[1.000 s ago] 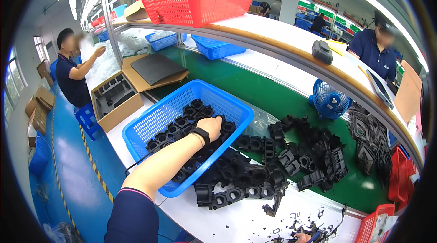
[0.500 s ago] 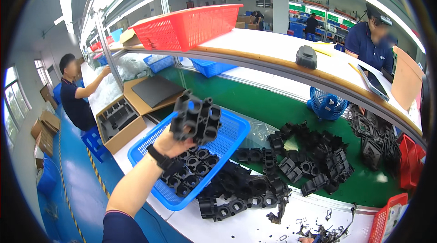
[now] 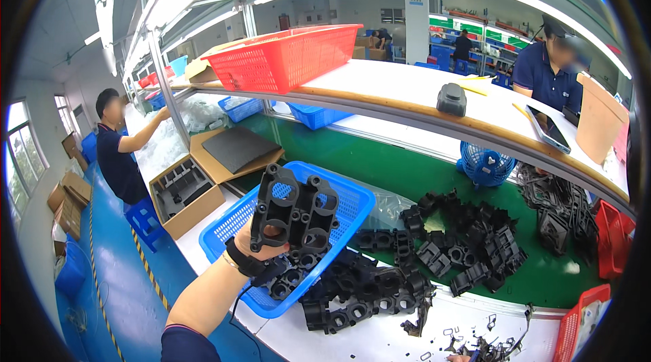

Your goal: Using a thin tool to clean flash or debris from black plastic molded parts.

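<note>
My left hand (image 3: pixel 248 242), with a dark band at its wrist, grips a black moulded plastic part (image 3: pixel 296 219) with several round openings. The part is held up over a blue plastic basket (image 3: pixel 359 209), not resting in it. More parts of the same kind (image 3: pixel 281 287) lie inside the basket, partly behind my forearm. At the lower edge only a sliver of my right hand (image 3: pixel 458 358) shows, close to small black scraps (image 3: pixel 491 350); its fingers are mostly cut off by the picture's edge.
Black parts lie heaped beside the basket (image 3: pixel 359 287) and on the green mat (image 3: pixel 475 246). An open carton (image 3: pixel 186 192) stands behind at the left. Overhead runs a shelf (image 3: pixel 386 80) bearing a red basket (image 3: pixel 285 56). A blue fan (image 3: pixel 487 164) stands beneath it. Co-workers sit at left and right.
My left hand and the black part have moved slightly down and right, and the part has turned to show its openings more squarely. The whole view has shifted a little.
</note>
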The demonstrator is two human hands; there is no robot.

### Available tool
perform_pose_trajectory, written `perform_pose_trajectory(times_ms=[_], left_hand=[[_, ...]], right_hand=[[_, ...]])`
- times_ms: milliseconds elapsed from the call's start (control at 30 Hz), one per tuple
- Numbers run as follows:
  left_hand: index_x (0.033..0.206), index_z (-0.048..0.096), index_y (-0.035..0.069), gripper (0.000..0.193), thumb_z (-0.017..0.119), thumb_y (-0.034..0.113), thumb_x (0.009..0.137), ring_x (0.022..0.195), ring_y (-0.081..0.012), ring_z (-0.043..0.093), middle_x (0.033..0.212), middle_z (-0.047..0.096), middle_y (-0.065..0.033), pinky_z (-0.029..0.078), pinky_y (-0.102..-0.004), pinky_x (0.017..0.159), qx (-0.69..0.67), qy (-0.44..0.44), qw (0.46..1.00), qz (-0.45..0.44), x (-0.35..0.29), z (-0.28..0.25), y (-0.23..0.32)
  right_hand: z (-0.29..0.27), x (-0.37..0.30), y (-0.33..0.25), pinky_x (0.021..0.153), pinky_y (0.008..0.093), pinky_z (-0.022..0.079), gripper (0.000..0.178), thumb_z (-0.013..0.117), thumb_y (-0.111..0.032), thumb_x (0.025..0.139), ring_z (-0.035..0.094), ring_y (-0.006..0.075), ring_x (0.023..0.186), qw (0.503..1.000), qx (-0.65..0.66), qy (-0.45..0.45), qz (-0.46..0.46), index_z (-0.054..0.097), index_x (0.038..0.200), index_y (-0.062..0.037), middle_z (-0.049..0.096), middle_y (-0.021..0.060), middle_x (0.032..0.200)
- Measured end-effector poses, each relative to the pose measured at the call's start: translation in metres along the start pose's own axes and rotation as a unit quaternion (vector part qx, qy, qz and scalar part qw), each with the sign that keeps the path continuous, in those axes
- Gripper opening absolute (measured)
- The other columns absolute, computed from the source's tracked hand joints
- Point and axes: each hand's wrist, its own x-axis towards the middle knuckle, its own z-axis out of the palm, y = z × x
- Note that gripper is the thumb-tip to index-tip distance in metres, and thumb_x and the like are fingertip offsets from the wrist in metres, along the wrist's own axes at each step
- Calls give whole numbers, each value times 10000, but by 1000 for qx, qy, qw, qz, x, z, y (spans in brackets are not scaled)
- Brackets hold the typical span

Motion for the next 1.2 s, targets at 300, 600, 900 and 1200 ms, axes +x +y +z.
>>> perform_pose_trajectory(times_ms=[300, 600, 900, 1200], left_hand=[[1342, 459, 83, 713, 762, 360, 759, 1163, -322, 562, 1338, 503, -159, 465, -468, 994, -15, 18, 998, -56, -2, 8, -1], [1284, 496, 71, 537, 644, 367, 862, 1136, -314, 573, 1293, 526, -166, 473, -434, 990, -88, 87, 990, -71, -2, 17, -2], [1230, 549, -39, 502, 653, 113, 762, 885, -182, 656, 963, 680, -138, 509, -289, 788, 622, 50, 760, -184, 60, -21, -9], [1108, 650, 27, 490, 678, 234, 665, 940, -348, 642, 974, 670, -215, 508, -412, 833, 819, 22, 540, -194, 80, -125, -66]], right_hand=[[-1, -1, 3, 515, 235, 367, 214, 505, -155, 972, 443, 77, 586, 999, -29, -3, -18, 615, 1019, 22, 511, -9, 665], [-3, 0, 6, 515, 229, 366, 227, 507, -175, 982, 443, 73, 581, 999, -28, 4, -26, 621, 1027, 16, 510, -12, 665], [-4, -4, 1, 530, 222, 374, 265, 495, -174, 983, 456, 70, 591, 1000, 25, 8, -3, 635, 1090, 24, 522, -6, 665], [-11, -7, 8, 482, 207, 334, 281, 492, -223, 994, 415, 53, 526, 999, 19, 28, 23, 623, 1039, 21, 475, -27, 598]])
